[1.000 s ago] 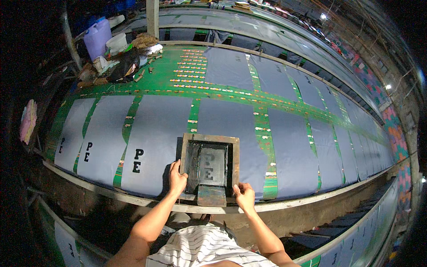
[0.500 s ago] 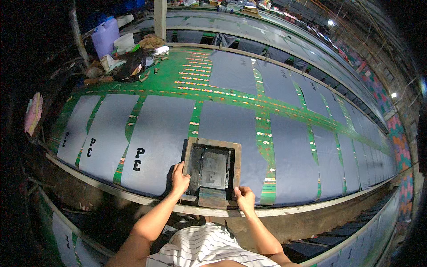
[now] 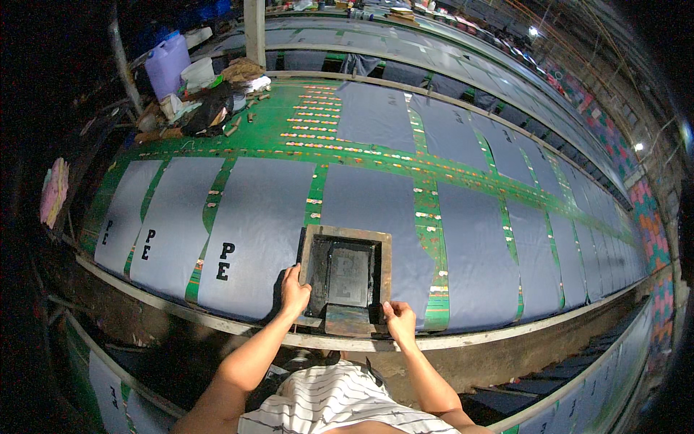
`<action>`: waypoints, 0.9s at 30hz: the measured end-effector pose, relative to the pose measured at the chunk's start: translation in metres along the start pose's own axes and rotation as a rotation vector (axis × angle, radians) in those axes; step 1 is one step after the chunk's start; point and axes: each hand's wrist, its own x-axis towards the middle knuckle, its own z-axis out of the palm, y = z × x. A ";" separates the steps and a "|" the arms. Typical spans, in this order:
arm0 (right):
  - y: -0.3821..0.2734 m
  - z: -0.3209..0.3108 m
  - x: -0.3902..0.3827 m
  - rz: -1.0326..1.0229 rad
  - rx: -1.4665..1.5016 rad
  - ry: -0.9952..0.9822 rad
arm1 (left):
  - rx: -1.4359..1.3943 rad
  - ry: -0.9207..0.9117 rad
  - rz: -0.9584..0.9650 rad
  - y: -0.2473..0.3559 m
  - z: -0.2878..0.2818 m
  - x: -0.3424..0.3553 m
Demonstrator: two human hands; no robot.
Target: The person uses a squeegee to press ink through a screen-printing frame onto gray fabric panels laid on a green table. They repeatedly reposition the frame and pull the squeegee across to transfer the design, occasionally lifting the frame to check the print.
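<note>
A wooden-rimmed screen-printing frame lies on a grey fabric panel at the table's near edge. Its mesh is grey, with faint letter shapes and black ink around the margins. Across the frame's near end sits a brown flat block. My left hand grips the frame's left side, fingers around the outer edge. At the near right corner, my right hand is closed on the rim. Left of the frame, another grey panel bears black printed letters.
The long green table carries rows of grey panels, several with black print at the left. A purple jug, a white tub and rags stand by a post at the far left. A wooden rail runs along the near edge.
The frame and both hands stay almost in place. The letter shapes in the mesh look fainter than before. The whole view has shifted slightly.
</note>
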 end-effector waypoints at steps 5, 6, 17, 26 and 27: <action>-0.030 -0.016 -0.003 -0.051 -0.128 -0.036 | 0.027 0.011 0.053 -0.011 0.004 0.002; -0.041 -0.018 -0.007 -0.143 -0.194 -0.012 | 0.031 0.012 0.055 -0.013 0.004 0.003; -0.104 -0.008 -0.038 -0.794 -0.610 -0.445 | 0.063 -0.024 0.047 -0.004 0.001 0.002; -0.129 -0.013 -0.009 -0.619 -0.489 -0.465 | 0.063 -0.007 0.072 -0.007 0.000 0.003; -0.131 -0.018 -0.010 -0.591 -0.505 -0.484 | 0.069 -0.012 0.074 -0.006 0.000 0.003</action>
